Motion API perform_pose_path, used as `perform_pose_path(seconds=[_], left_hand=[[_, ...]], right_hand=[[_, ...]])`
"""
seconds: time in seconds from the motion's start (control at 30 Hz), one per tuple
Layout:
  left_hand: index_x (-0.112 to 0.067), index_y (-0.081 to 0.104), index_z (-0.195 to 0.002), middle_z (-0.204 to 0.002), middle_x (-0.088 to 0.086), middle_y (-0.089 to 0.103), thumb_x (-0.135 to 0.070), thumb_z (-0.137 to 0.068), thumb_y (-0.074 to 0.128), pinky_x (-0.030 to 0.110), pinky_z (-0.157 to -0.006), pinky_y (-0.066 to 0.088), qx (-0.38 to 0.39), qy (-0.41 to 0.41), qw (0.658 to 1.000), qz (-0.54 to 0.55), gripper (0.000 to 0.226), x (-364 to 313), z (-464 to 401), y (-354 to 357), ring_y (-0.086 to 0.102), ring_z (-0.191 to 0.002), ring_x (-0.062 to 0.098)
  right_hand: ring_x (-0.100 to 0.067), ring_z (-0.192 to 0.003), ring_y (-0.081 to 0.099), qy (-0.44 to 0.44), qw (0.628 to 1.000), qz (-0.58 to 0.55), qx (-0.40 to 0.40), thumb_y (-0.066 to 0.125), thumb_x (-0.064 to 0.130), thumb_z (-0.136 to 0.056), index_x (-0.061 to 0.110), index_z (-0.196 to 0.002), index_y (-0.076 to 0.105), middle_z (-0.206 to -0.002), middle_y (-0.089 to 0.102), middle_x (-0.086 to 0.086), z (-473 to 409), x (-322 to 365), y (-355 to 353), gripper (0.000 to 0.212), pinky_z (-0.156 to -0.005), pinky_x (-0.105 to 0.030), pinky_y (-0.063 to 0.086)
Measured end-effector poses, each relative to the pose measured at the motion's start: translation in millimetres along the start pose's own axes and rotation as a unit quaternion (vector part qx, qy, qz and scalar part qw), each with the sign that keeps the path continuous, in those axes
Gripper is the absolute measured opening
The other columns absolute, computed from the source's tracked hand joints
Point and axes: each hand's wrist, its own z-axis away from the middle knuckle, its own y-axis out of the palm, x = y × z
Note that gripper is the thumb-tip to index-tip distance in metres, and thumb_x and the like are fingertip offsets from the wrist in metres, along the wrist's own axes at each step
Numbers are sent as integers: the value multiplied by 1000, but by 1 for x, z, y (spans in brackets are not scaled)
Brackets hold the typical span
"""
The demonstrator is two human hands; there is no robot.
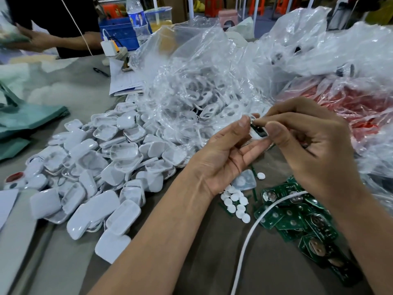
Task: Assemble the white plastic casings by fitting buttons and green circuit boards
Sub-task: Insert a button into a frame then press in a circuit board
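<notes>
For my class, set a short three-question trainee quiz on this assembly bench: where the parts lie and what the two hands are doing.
1. True or false: the green circuit boards lie under the right hand.
2. Which parts lie beside the left hand's wrist? A) red caps B) small white round buttons C) screws
3. Fill in: the pile of white casings lies to the ____ of the hands.

Key:
1. True.
2. B.
3. Left. Both hands pinch one small part together; it is too hidden to tell exactly what it is.
</notes>
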Motion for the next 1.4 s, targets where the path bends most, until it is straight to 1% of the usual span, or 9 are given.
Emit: perform_pose_path(seconds=[0.13, 0.27, 0.37, 0.47, 0.73, 1.03, 1.13, 1.23, 1.4], left_hand=[[3, 72, -101, -110, 23, 70, -13, -80, 71, 38, -82, 64, 5, 32, 999, 18, 27, -9, 2, 0, 74, -95, 34], [10, 68, -106, -116, 31, 67, -6, -70, 79, 45, -88, 62, 21, 79, 994, 76, 40, -33, 9, -3, 70, -103, 42], [10, 71, -96, -114, 33, 65, -3, -67, 81, 47, -90, 60, 37, 130, 985, 108, 33, -57, 20, -7, 66, -107, 43], [9, 68, -97, -117, 32, 62, -3, -74, 76, 47, -97, 57, 43, 186, 973, 131, 27, -78, 30, -14, 64, -111, 43], [5, 66, -105, -132, 26, 56, 2, -68, 81, 47, -93, 60, 36, 215, 961, 170, 40, -90, 39, -22, 59, -123, 41], [8, 66, -102, -121, 30, 61, 8, -66, 84, 49, -98, 57, 84, 203, 958, 182, 40, -79, 32, -19, 61, -119, 46], [10, 68, -101, -118, 33, 64, 2, -76, 77, 49, -103, 52, 75, 180, 968, 155, 28, -63, 25, -11, 65, -113, 47], [7, 66, -106, -118, 26, 67, -9, -82, 71, 45, -101, 56, 48, 163, 980, 107, 30, -48, 18, -5, 67, -112, 44], [0, 62, -119, -118, 18, 71, -12, -84, 69, 37, -96, 59, 22, 159, 986, 48, 37, -35, 11, -8, 69, -114, 35]], right_hand=[[-30, -85, 68, 29, 998, -51, -19, 60, 30, -106, 16, -121, 72, -113, 69, -1, 2, 6, 1, 24, -54, -51, 55], [-16, -77, 68, 50, 998, -10, -38, 60, 30, -105, 16, -116, 69, -100, 69, 0, 4, 8, 7, 20, -55, -36, 56], [-9, -78, 68, 52, 996, 48, 55, 70, 21, -94, 11, -103, 77, -93, 73, 1, 6, 16, 25, 16, -69, -22, 58], [-15, -90, 68, -9, 982, 51, 184, 72, 20, -96, 16, -102, 81, -98, 70, 4, 1, 40, 55, 11, -80, -37, 58], [-28, -81, 47, -31, 945, 189, 266, 60, 18, -97, 14, -100, 62, -105, 47, -4, -24, 67, 110, 6, -62, -36, 31], [-8, -74, 68, 110, 986, -78, 95, 75, 21, -95, 19, -91, 69, -92, 70, 10, -17, 38, 58, 7, -68, -26, 56], [-11, -59, 65, 251, 944, -211, 34, 72, 17, -98, 9, -91, 65, -75, 65, 10, -12, 15, 33, 12, -57, -35, 62], [-18, -80, 68, 329, 898, -287, -48, 73, 14, -95, 12, -99, 71, -89, 71, -1, -9, 1, 23, 5, -69, -35, 62], [-17, -84, 73, 318, 866, -379, -72, 63, 7, -101, 22, -107, 79, -98, 74, 1, -8, -3, 16, 23, -65, -30, 63]])
